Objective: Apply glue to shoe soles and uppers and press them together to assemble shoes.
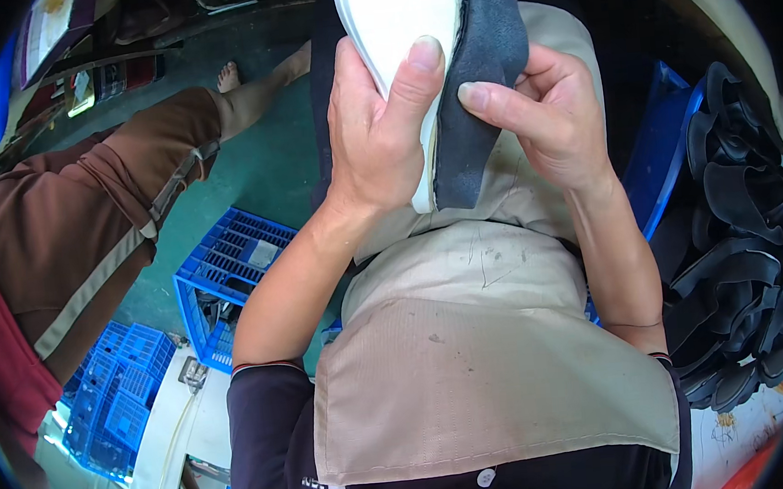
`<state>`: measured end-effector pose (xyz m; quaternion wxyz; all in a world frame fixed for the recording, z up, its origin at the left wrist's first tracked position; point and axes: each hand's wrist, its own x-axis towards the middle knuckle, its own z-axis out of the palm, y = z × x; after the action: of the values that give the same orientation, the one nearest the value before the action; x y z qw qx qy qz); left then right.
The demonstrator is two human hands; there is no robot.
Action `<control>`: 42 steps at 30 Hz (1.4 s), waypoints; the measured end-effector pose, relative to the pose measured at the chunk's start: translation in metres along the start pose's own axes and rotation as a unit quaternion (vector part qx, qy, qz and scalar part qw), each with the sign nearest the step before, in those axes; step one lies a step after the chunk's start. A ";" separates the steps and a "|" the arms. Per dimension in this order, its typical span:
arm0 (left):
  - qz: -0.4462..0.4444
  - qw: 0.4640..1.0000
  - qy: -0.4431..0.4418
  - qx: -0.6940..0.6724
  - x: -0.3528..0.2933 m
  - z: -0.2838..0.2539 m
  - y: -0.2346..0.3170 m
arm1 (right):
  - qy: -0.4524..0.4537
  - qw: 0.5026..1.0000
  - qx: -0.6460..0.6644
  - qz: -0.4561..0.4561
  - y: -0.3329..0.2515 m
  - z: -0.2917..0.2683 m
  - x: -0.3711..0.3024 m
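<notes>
A shoe with a white sole (pixel 399 12) and a dark grey, suede-like upper (pixel 488 36) is held up before me at the top of the view, its far end cut off by the frame. My left hand (pixel 380 128) grips it from the left, the thumb pressed on the white face and the fingers hidden behind. On the other side my right hand (pixel 558 119) pinches the upper's edge between thumb and bent fingers. A narrow pale strip runs between sole and upper along the seam.
A beige apron (pixel 474 357) covers my lap. Dark curved shoe pieces (pixel 747 207) are heaped at the right by a blue panel (pixel 665 149). Blue plastic crates (pixel 240 243) stand at the left. A person in brown shorts (pixel 120 188) sits close on my left.
</notes>
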<state>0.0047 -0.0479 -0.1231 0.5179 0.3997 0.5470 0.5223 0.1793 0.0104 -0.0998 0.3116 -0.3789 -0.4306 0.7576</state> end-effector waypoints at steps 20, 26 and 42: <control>-0.056 0.992 0.104 -0.044 -0.016 -0.004 -0.028 | 0.015 0.965 -0.259 0.034 0.050 0.028 -0.033; -0.101 0.983 0.133 -0.077 -0.016 -0.012 -0.035 | -0.019 0.939 -0.322 -0.119 0.075 0.027 -0.033; -0.062 0.938 -0.007 -0.340 0.013 -0.034 0.105 | 0.006 0.954 -0.232 -0.190 -0.107 0.046 0.004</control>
<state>-0.0412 -0.0266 -0.0240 0.6577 0.1688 0.3568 0.6416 0.1543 0.0406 0.0094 0.3562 -0.3561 -0.6565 0.5615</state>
